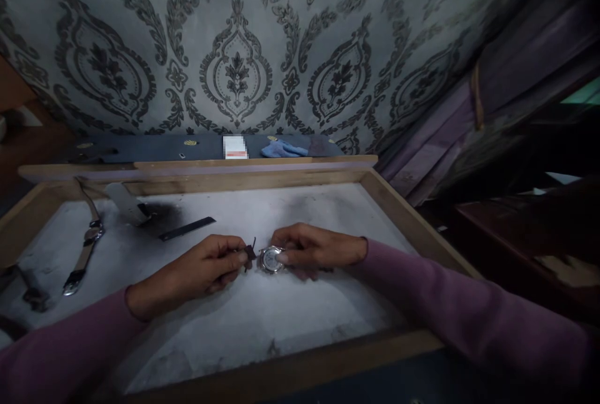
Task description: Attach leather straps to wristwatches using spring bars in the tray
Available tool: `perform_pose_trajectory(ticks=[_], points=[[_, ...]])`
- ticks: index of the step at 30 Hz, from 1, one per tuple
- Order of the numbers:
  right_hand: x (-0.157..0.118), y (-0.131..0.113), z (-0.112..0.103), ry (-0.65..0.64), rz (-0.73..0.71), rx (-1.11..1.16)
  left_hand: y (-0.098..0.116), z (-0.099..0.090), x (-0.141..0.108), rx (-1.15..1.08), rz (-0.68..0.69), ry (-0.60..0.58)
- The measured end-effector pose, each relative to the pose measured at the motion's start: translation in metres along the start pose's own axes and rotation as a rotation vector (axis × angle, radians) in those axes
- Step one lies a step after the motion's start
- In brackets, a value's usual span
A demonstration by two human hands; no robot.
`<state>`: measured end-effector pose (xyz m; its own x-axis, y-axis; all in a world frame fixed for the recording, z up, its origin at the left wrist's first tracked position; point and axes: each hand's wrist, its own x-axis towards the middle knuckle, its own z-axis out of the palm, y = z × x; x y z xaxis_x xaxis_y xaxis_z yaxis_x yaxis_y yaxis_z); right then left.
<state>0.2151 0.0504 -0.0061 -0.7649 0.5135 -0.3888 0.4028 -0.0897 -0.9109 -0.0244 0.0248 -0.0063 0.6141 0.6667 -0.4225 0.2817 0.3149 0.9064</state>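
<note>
My right hand (312, 247) is closed on a round silver watch (271, 260), its thumb resting on the dial's right side. Just left of the watch, my left hand (215, 261) pinches a dark brown strap piece (250, 252), from which a thin dark pin or tip sticks up. The strap piece and the watch case are close together, with a narrow gap between them. Part of a dark strap shows below my right fingers. Both hands are over the white surface of a wood-edged tray (328, 313).
A second watch (92, 232) lies at the left, near a grey stand-like object (126, 204) and a dark flat strip (187, 227). Dark straps (35, 294) are at the far left. Behind the tray's rear edge lie a small white box (235, 147) and a blue cloth (284, 149).
</note>
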Motion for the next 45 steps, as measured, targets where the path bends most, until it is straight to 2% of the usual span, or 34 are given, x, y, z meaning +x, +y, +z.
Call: perform_pose_trajectory(ticks=[4,8,15,22,27,38,45], points=[[0.003,0.006,-0.002,-0.081,-0.021,0.130,0.000,-0.001,0.001,0.027,0.017,-0.009],[0.005,0.008,-0.002,-0.090,-0.045,0.184,-0.002,-0.001,0.001,0.023,0.038,-0.041],[0.006,0.005,-0.002,-0.095,-0.080,0.149,-0.001,0.000,0.002,0.032,0.036,-0.045],[0.008,-0.002,-0.001,-0.087,-0.030,0.092,-0.002,-0.002,0.003,0.043,0.044,-0.040],[0.009,-0.001,-0.002,-0.106,-0.046,0.083,-0.003,-0.003,0.002,0.073,0.051,-0.040],[0.006,0.005,0.005,-0.032,-0.090,0.050,-0.003,-0.003,0.000,0.117,0.064,-0.055],[0.005,0.004,0.005,-0.029,-0.086,0.048,-0.001,-0.002,0.000,0.138,0.062,-0.051]])
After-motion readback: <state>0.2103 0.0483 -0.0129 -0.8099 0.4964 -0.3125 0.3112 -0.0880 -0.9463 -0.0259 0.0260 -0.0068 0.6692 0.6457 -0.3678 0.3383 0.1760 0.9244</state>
